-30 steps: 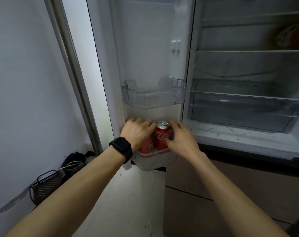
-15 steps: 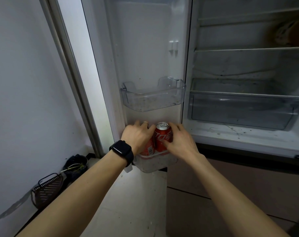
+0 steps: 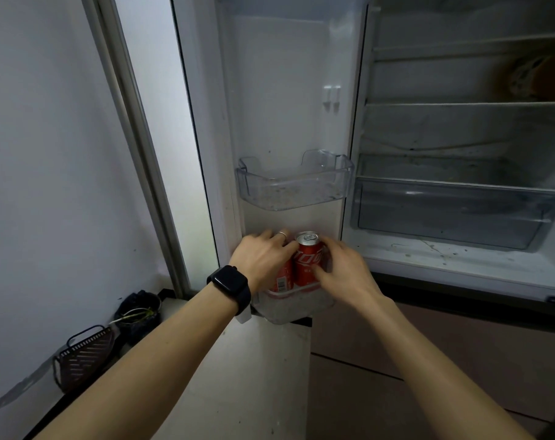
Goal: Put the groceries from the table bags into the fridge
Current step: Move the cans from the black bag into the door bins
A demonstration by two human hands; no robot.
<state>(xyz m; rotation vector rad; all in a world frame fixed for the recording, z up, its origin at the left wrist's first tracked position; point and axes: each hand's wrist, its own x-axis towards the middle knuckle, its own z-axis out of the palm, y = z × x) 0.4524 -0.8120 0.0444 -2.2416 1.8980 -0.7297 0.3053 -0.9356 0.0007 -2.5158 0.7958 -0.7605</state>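
Two red cola cans stand side by side in the lowest clear door bin [image 3: 297, 308] of the open fridge door. My left hand [image 3: 263, 260], with a ring and a black watch on the wrist, wraps over the left can [image 3: 284, 277] and hides most of it. My right hand [image 3: 343, 274] grips the right can [image 3: 308, 262] from its right side; that can's silver top and red label show. Both cans sit upright with their bases inside the bin.
An empty clear door bin [image 3: 293, 188] hangs above the cans. Inside the fridge are a clear drawer [image 3: 454, 214], bare shelves and a blurred orange item [image 3: 536, 77] at top right. On the floor at left stand a dark wire basket [image 3: 84, 357] and a dark pot [image 3: 139, 312].
Both hands stay on the cans in the lower door bin with only slight shifts. The camera has drifted a little, so the scene sits slightly lower and to the right.
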